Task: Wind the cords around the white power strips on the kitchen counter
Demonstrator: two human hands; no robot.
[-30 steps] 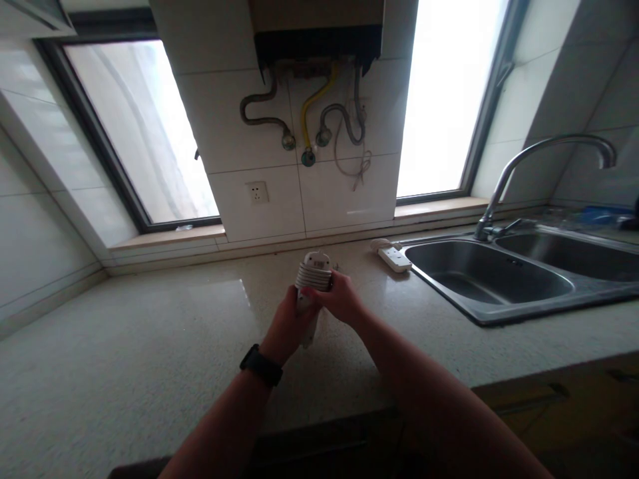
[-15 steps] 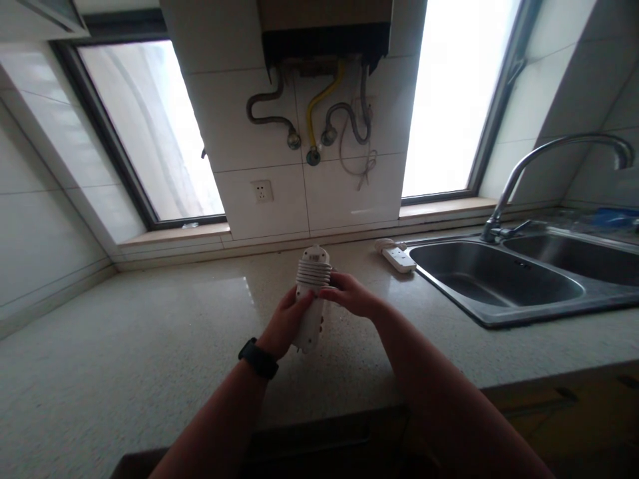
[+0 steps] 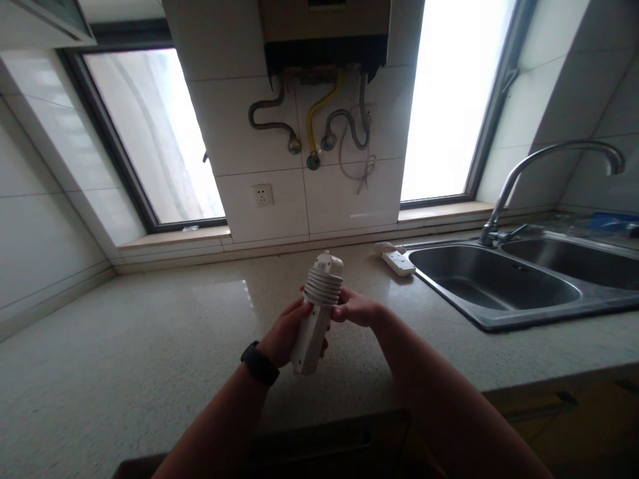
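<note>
A white power strip point(image 3: 308, 344) is held up over the counter, tilted with its top leaning right. Its white cord point(image 3: 323, 286) is wound in several turns around the upper half. My left hand point(image 3: 287, 332), with a dark watch on the wrist, wraps the strip's body from the left; its fingertips show on the right edge. From the right, my right hand point(image 3: 355, 309) closes its thumb and fingers on the side of the wound cord; some of its fingers are hidden behind the strip.
Another white power strip point(image 3: 399, 261) with bundled cord lies by the sink's left rim. The double steel sink point(image 3: 492, 320) and faucet point(image 3: 499, 199) occupy the right. A speckled counter point(image 3: 150, 346) runs along the tiled wall, which has a socket point(image 3: 262, 194) and a water heater point(image 3: 324, 40).
The power strip has tipped to the right and come slightly lower and nearer. My right thumb has moved off its face to the side of the wound cord.
</note>
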